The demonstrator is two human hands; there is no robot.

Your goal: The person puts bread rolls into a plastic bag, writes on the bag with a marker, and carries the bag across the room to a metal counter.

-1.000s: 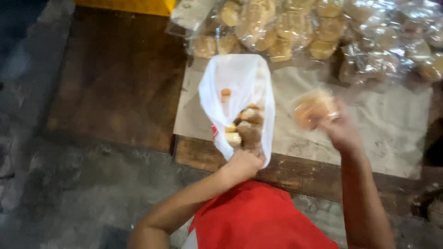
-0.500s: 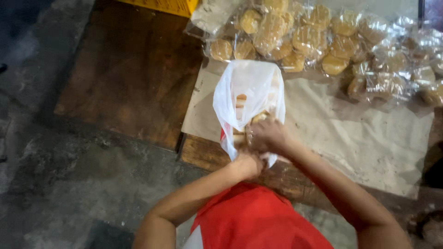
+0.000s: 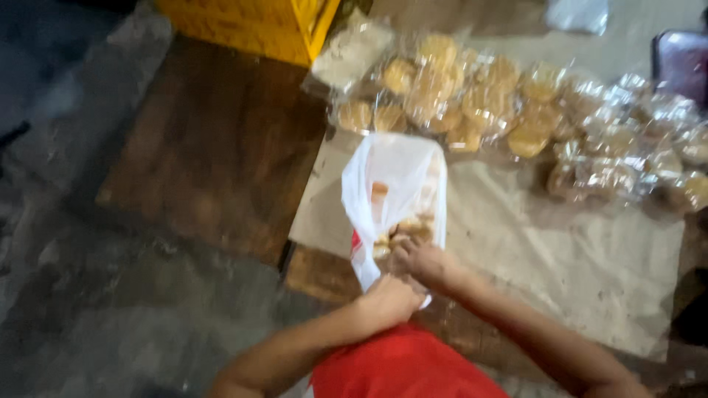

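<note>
A white plastic carrier bag (image 3: 394, 184) lies on the paper-covered table, its mouth toward me. My left hand (image 3: 387, 298) grips the near edge of the bag. My right hand (image 3: 420, 259) rests at the bag's mouth, fingers on the round golden pastries (image 3: 402, 230) inside; whether it grips one is blurred. A heap of clear packets of golden pastries (image 3: 479, 99) lies across the far side of the table.
Brown paper sheet (image 3: 575, 250) covers the table. A dark wooden board (image 3: 214, 147) sits at left, a yellow crate (image 3: 258, 26) behind it, grey stone floor (image 3: 88, 295) beyond. A dark purple object (image 3: 682, 63) stands at far right.
My right hand, which held a packet of pastries out to the right, has come to the bag's mouth and the packet is out of sight. The view has shifted.
</note>
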